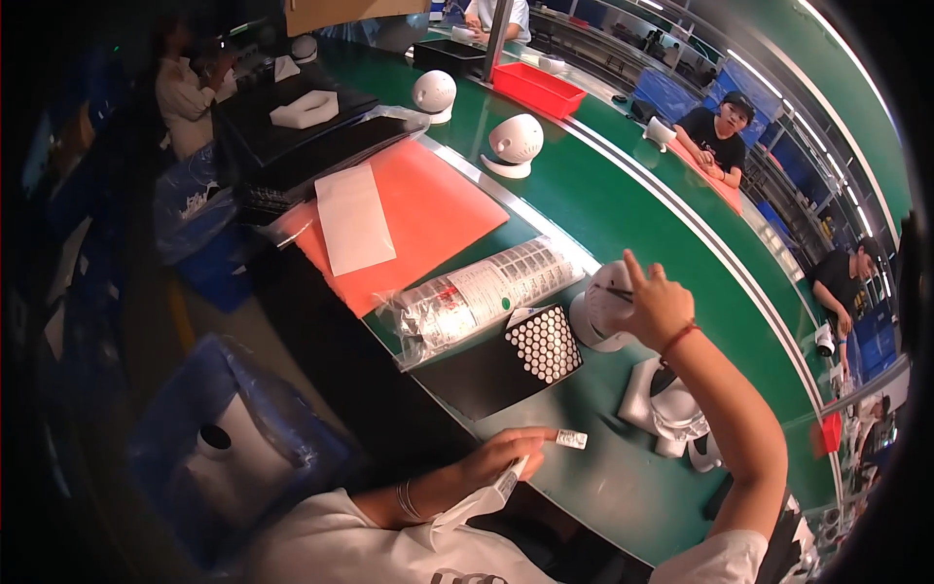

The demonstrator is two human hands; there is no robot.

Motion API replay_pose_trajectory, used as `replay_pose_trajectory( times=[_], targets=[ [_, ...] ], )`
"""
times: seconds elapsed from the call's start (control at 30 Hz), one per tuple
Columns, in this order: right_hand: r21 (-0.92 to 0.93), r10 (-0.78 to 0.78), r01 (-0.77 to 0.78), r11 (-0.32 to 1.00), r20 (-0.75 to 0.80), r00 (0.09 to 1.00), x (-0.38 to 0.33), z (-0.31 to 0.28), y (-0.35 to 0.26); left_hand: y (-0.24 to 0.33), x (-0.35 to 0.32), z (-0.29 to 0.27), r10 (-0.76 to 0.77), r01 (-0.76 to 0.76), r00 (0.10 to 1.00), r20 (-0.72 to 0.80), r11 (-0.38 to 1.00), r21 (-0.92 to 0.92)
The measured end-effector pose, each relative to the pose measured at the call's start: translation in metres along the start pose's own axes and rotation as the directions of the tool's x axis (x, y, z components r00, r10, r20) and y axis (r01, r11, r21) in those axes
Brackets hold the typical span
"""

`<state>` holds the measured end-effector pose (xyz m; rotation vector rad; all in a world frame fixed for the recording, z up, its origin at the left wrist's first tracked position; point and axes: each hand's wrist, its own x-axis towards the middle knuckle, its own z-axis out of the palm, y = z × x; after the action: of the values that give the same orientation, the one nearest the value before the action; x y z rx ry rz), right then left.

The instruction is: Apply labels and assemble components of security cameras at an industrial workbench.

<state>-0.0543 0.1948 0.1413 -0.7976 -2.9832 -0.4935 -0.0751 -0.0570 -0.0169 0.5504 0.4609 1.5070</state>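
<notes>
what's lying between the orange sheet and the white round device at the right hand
In the head view, a long clear-plastic package lies between the orange sheet and the white round device at the right hand.

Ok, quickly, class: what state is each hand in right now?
Left hand: closed, holding a label strip and a small label.
Right hand: partly curled at the white round device; grip cannot be told.
</notes>
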Motion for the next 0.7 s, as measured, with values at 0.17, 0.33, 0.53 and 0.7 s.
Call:
replay_pose_trajectory(
  times=[0.17, 0.33, 0.53, 0.7],
  targets=[
    [0.795, 0.204, 0.229, 0.561, -0.401, 0.893, -0.084, -0.051, 0.012, 0.011, 0.006, 0.006, 0.079, -0.070, 0.987, 0.141, 0.995, -0.072],
    [0.820, 0.358, 0.406, 0.403, -0.549, 0.755, -0.212, -0.035, 0.008, 0.021, 0.019, 0.035, 0.006, 0.007, 0.972, 0.235, 0.998, -0.058],
    [0.988, 0.315, -0.039, -0.152, 0.086, 0.945, -0.274, -0.025, 0.006, 0.009, 0.043, 0.056, -0.221, 0.284, 0.878, 0.424, 0.955, -0.090],
    [0.883, 0.258, 0.146, 0.447, -0.283, 0.924, -0.294, -0.025, 0.006, -0.006, 0.039, 0.072, -0.206, 0.257, 0.910, 0.359, 0.961, -0.101]
  ],
)
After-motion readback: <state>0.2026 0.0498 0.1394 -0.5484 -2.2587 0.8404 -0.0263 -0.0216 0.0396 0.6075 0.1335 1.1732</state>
